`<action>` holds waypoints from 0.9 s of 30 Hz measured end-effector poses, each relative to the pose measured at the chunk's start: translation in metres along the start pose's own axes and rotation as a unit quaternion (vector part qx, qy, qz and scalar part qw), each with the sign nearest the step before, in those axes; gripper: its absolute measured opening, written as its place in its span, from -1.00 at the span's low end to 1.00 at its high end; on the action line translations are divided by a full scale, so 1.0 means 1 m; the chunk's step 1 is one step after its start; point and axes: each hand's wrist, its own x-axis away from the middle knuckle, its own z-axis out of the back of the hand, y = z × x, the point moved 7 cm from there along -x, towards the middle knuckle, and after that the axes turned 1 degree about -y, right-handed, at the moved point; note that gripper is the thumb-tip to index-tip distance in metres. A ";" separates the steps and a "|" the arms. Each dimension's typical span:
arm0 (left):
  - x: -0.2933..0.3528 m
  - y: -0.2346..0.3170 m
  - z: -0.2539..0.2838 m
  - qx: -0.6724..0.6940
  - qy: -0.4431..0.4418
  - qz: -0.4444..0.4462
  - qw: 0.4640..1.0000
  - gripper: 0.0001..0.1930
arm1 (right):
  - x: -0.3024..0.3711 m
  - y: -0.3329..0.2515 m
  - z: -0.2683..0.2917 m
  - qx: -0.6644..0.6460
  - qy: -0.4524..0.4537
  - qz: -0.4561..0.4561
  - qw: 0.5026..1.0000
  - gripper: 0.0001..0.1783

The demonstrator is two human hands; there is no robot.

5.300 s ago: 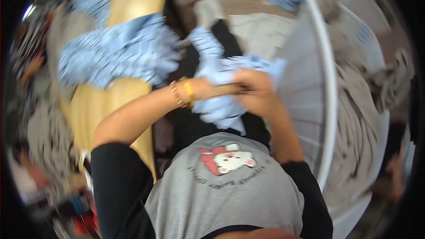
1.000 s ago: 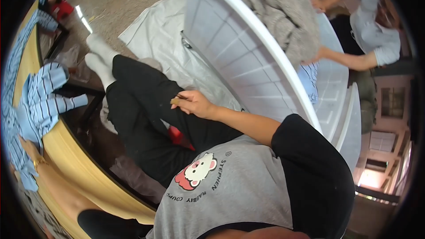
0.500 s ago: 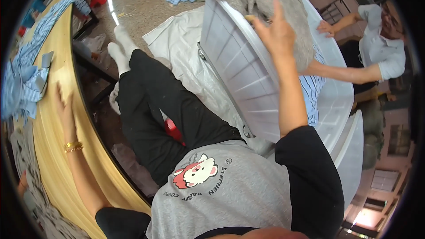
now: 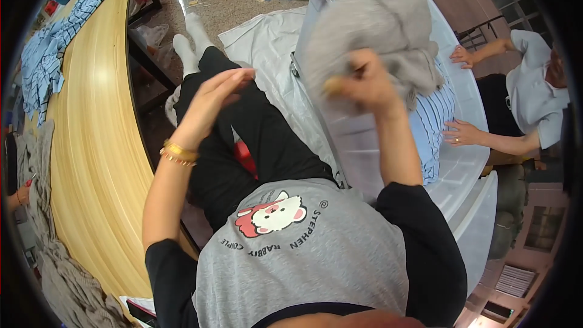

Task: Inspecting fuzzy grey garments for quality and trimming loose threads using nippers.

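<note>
Your right hand (image 4: 363,82) is clenched on the grey garment (image 4: 376,30) — lifted over the white tub (image 4: 467,164), blurred. Your left hand (image 4: 214,98) is open, fingers together, empty, raised above your lap beside the wooden table (image 4: 97,146).

- it looked like a small garment workroom.
- a long wooden table (image 4: 97,146) on the left carried striped shirts (image 4: 45,54) and grey cloth (image 4: 54,267).
- a big white tub (image 4: 467,164) on the right held more garments, another person (image 4: 534,103) beside it.
</note>
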 end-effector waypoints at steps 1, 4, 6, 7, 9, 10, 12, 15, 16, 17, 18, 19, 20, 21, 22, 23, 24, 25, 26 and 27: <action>-0.011 -0.021 -0.009 0.149 -0.022 -0.013 0.989 -0.62 | -0.011 -0.036 -0.046 -0.156 -0.100 0.081 0.979 -0.78; 0.002 -0.038 -0.022 0.260 -0.066 -0.032 0.963 -0.64 | -0.017 -0.084 -0.132 -0.165 -0.229 0.227 0.932 -0.70; 0.034 -0.040 -0.013 0.220 -0.075 -0.056 0.971 -0.63 | -0.018 -0.087 -0.188 -0.256 -0.320 0.207 0.888 -0.69; 0.033 -0.037 -0.003 0.202 -0.073 -0.070 0.974 -0.63 | -0.013 -0.089 -0.214 -0.252 -0.376 0.189 0.872 -0.69; 0.021 -0.032 0.018 0.166 -0.065 -0.095 0.979 -0.63 | 0.007 -0.081 -0.249 -0.373 -0.452 0.119 0.802 -0.72; 0.020 -0.033 0.033 0.151 -0.052 -0.108 0.981 -0.63 | 0.013 -0.073 -0.257 -0.296 -0.480 0.115 0.818 -0.73; 0.022 -0.035 0.056 0.118 -0.049 -0.130 0.983 -0.63 | 0.011 -0.059 -0.240 -0.199 -0.417 0.160 0.872 -0.73; 0.062 -0.038 0.151 0.061 -0.012 -0.157 0.986 -0.62 | 0.014 -0.033 -0.222 -0.142 -0.418 0.115 0.890 -0.73; 0.076 -0.041 0.158 0.042 -0.005 -0.163 0.986 -0.62 | 0.013 -0.024 -0.213 -0.113 -0.411 0.117 0.897 -0.74; 0.091 -0.035 0.159 0.043 0.006 -0.153 0.987 -0.62 | 0.014 -0.011 -0.203 -0.135 -0.387 0.080 0.909 -0.75; 0.113 -0.009 0.156 0.189 0.002 -0.222 0.956 -0.59 | 0.015 0.005 -0.195 -0.160 -0.362 0.042 0.917 -0.74; 0.136 0.013 0.160 0.327 0.003 -0.292 0.899 -0.56 | 0.019 0.018 -0.188 -0.215 -0.334 0.006 0.918 -0.65; 0.153 0.022 0.163 0.345 -0.001 -0.315 0.884 -0.54 | 0.021 0.033 -0.182 -0.269 -0.308 -0.027 0.912 -0.55; 0.165 0.013 0.159 0.345 0.021 -0.316 0.883 -0.54 | 0.025 0.040 -0.166 -0.232 -0.330 -0.032 0.915 -0.46; 0.180 0.018 0.165 0.279 0.077 -0.346 0.892 -0.53 | 0.024 0.041 -0.153 -0.201 -0.340 -0.033 0.918 -0.37; 0.197 0.028 0.169 0.208 0.132 -0.373 0.894 -0.52 | 0.025 0.052 -0.140 -0.208 -0.305 -0.022 0.929 -0.32; 0.198 0.037 0.161 0.149 0.126 -0.349 0.917 -0.51 | 0.023 0.060 -0.125 -0.237 -0.243 0.011 0.941 -0.41; 0.206 0.026 0.162 0.023 0.226 -0.273 0.935 -0.56 | 0.019 0.070 -0.112 -0.243 -0.174 0.016 0.954 -0.45; 0.202 0.015 0.154 -0.283 0.253 -0.067 0.923 -0.68 | 0.016 0.076 -0.097 -0.248 -0.100 0.020 0.963 -0.48; 0.192 0.021 0.110 -0.194 0.161 -0.192 0.948 -0.80 | 0.009 0.080 -0.090 -0.226 -0.044 0.011 0.973 -0.49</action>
